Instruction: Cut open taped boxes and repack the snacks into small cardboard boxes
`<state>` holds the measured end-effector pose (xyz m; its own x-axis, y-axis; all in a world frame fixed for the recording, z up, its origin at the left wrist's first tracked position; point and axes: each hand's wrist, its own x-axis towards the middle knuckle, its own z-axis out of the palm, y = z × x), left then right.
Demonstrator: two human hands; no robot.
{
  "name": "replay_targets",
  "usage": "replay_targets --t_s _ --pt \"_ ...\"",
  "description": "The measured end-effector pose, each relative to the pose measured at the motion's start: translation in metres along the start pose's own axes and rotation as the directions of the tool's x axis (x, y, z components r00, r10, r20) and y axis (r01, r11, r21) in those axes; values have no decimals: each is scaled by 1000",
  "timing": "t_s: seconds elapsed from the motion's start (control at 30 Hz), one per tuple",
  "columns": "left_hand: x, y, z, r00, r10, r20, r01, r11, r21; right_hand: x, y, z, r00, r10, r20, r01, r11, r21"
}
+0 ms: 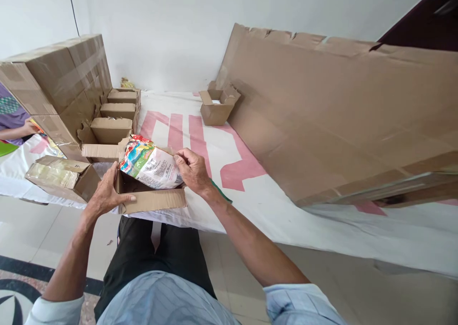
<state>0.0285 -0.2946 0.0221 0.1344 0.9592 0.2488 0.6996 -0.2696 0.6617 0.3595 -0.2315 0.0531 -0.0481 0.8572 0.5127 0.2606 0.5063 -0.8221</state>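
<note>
A small open cardboard box (157, 200) sits at the near edge of the white sheet, right in front of me. My left hand (105, 192) grips its left wall, thumb laid along the front flap. A colourful printed packet (152, 166) lies tilted in the box's opening. My right hand (192, 170) pinches the packet's right end, fingers curled on it.
Several small folded boxes (111, 128) line up at the left beside large taped cartons (60, 77). A flattened box (62, 176) lies near my left hand. One open small box (215, 107) stands farther back. Big cardboard sheets (339, 120) lean at right. Another person's arm (16, 131) shows at far left.
</note>
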Motion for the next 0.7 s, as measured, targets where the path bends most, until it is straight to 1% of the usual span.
replay_targets --t_s 0.1,0.17,0.23,0.3,0.4,0.47,0.57,0.63,0.7 --pt "3 7 -5 997 -75 7 74 997 23 -1 -2 1 999 33 -11 -32 999 44" --pt "6 13 -8 994 -99 -40 101 994 53 -2 -1 2 997 60 -39 -56 995 81" --pt "10 20 -11 990 -87 -108 94 994 64 0 1 2 992 98 -84 -87 988 126" --pt "15 27 -13 984 -59 -169 66 997 40 3 3 2 981 147 -124 -124 977 172" --pt "21 41 -15 979 -38 -199 24 997 -73 10 6 3 965 207 -159 -165 956 241" --pt "26 53 -17 984 -43 -170 11 982 -187 14 6 6 958 229 -172 -172 940 293" --pt "37 71 -19 997 -41 -67 14 931 -364 19 5 15 952 251 -174 -171 911 376" --pt "45 82 -21 1000 -24 18 30 871 -490 21 4 21 951 261 -163 -171 888 428" --pt "52 91 -23 997 -1 78 49 794 -606 25 5 26 948 281 -149 -179 859 480"
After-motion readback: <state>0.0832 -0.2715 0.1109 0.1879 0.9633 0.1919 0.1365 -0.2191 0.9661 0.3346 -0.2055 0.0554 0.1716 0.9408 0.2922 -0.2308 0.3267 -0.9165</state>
